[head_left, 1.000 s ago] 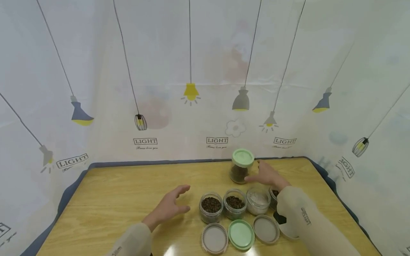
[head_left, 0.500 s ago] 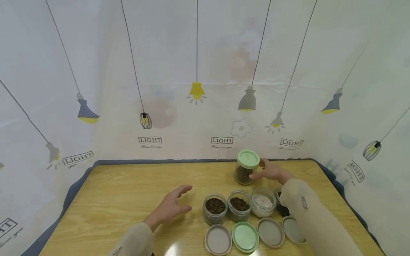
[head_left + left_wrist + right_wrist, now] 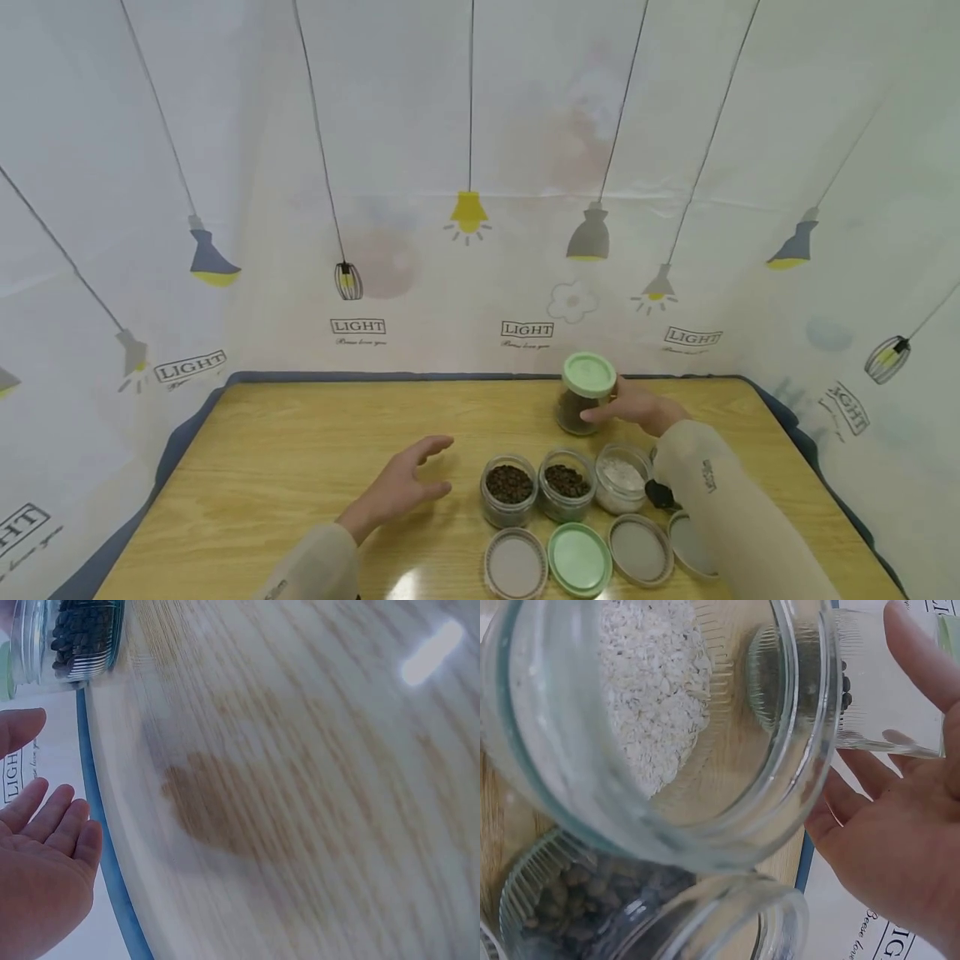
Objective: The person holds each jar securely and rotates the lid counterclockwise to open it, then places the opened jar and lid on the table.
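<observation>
At the back of the table stands an upright glass jar [image 3: 576,410] with a green lid [image 3: 589,375] and dark bean-like contents. My right hand [image 3: 639,407] holds it from the right, thumb across the near side and fingers behind the glass, as the right wrist view [image 3: 900,832] also suggests. My left hand [image 3: 397,490] hovers over the table left of the jars, fingers extended and thumb apart, holding nothing. Nearest to it is a lidless jar of brown beans [image 3: 508,485]. Beside that one stand another jar of brown beans [image 3: 566,482] and a jar of white flakes [image 3: 622,477].
A further jar of dark pieces [image 3: 585,907] is mostly hidden by my right sleeve [image 3: 720,492] in the head view. In front of the jars lie grey lids [image 3: 516,563] and a green lid [image 3: 580,558]. A printed curtain [image 3: 420,167] surrounds the wooden table [image 3: 315,433].
My right hand has moved in against the green-lidded jar and its fingers have closed around it. The head view has turned slightly left. My left hand has hardly moved.
</observation>
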Demonstrator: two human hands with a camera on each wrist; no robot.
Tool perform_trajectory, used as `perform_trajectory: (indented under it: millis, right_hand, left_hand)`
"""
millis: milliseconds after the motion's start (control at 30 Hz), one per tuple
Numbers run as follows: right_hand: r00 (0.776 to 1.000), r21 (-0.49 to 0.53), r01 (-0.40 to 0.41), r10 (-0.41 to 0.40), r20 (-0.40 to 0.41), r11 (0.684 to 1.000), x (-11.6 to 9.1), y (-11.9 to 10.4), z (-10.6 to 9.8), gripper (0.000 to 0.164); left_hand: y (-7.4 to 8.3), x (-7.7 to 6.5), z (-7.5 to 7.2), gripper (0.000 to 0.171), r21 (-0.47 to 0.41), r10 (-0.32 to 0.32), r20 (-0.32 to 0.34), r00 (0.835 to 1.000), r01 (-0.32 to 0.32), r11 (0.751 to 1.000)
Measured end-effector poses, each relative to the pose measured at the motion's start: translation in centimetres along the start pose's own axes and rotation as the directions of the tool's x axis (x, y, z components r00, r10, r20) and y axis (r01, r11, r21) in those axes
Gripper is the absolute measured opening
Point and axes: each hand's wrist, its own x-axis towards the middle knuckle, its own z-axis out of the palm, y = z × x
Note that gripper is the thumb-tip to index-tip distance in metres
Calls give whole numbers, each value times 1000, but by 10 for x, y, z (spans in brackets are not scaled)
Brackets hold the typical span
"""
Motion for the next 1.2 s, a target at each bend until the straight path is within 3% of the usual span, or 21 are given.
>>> perform_trajectory:
  millis: [333, 600, 900, 1200]
  right_hand:
    - [996, 29, 74, -73, -52, 997, 3, 0, 2, 102]
    - [989, -27, 127, -128, -69, 992, 6, -1, 4, 96]
    - [986, -73, 99, -107, -127, 992, 3, -2, 7, 93]
    - [974, -9, 162, -162, -159, 987, 1, -1, 5, 91]
  left_hand:
    - [-4, 3, 1, 61, 9, 17, 31, 999, -18, 1000]
    - [-3, 1, 1, 60, 9, 19, 20, 1000, -20, 1000]
    - [-4, -2, 0, 59, -8, 10, 12, 1000, -10, 1000]
    - [-5, -3, -2, 62, 6, 9, 4, 1000, -9, 1000]
